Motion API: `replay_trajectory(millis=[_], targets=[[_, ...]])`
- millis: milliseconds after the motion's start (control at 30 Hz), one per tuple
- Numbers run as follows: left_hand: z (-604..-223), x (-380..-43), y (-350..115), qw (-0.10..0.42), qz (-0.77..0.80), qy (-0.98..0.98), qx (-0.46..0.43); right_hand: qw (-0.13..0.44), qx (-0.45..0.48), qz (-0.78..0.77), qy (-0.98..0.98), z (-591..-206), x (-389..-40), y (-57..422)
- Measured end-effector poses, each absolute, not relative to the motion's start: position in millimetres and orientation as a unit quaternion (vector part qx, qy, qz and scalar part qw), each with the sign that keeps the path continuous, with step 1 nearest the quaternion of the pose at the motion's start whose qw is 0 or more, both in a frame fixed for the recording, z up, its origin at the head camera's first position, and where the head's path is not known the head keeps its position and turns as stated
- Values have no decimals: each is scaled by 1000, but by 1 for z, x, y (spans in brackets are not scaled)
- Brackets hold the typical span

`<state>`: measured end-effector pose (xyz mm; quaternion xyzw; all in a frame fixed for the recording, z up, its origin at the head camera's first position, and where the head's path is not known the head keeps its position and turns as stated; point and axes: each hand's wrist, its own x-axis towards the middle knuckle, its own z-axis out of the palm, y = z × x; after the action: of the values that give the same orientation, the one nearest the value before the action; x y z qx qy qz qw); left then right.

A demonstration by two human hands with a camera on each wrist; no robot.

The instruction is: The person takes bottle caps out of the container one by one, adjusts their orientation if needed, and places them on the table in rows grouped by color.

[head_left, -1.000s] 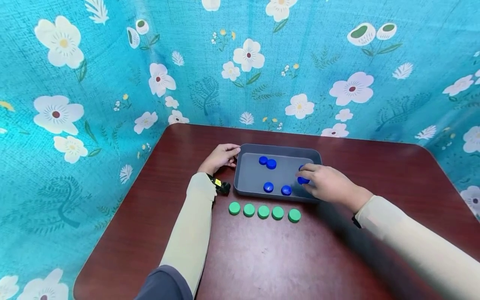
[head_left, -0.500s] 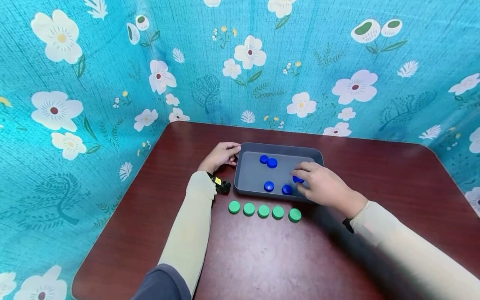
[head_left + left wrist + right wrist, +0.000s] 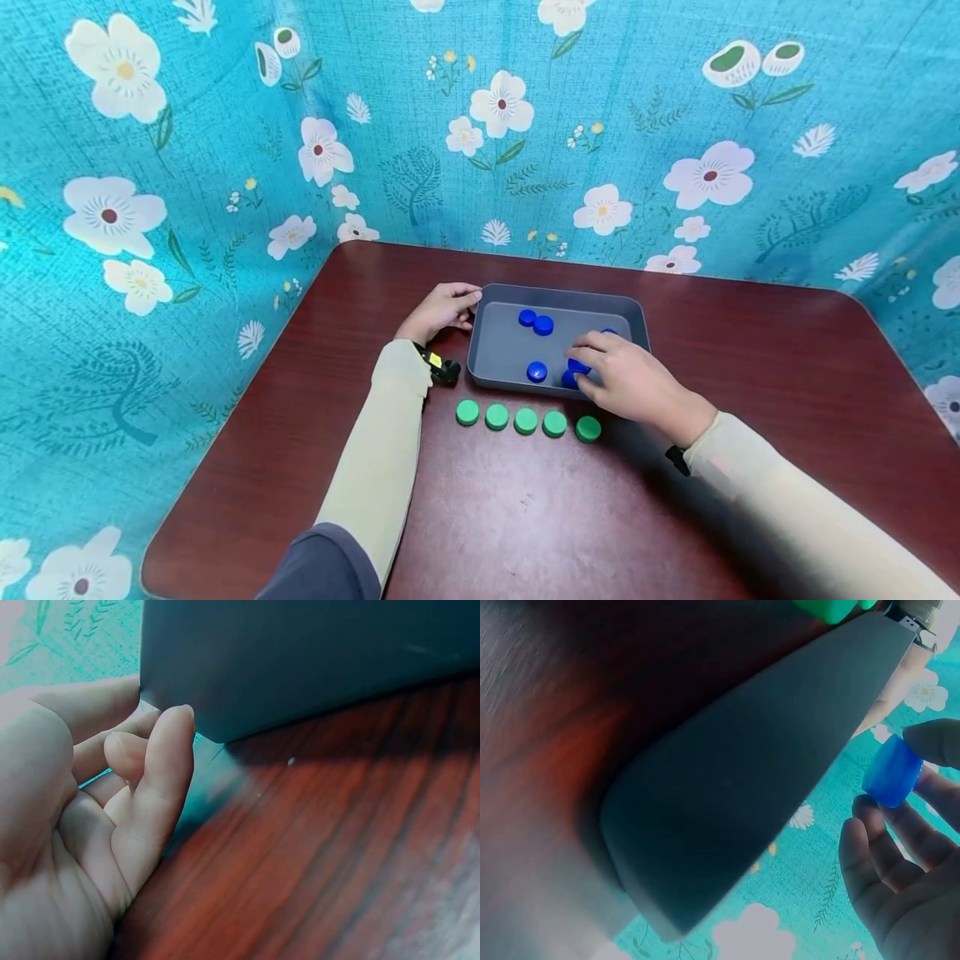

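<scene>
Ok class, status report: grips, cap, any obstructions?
Left grip touching gray tray at its left end. Right grip pinching blue cap. Second cap close by, possibly in the way.

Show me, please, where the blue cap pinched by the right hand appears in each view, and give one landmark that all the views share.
Head: right of centre and slightly below it, the blue cap is at the fingertips of the right hand.
Left wrist: not in this picture.
Right wrist: near the right edge, the blue cap is between thumb and fingers.
Shared landmark: the turquoise flowered curtain.
</scene>
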<state>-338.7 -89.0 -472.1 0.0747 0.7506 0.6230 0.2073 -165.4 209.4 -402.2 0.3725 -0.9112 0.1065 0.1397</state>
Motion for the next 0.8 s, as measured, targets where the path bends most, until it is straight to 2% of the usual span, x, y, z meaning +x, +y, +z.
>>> replay_trajectory(millis=[800], targets=[[-472, -338, -90, 212, 637, 738, 65, 136, 395, 148, -896, -415, -150, 174]])
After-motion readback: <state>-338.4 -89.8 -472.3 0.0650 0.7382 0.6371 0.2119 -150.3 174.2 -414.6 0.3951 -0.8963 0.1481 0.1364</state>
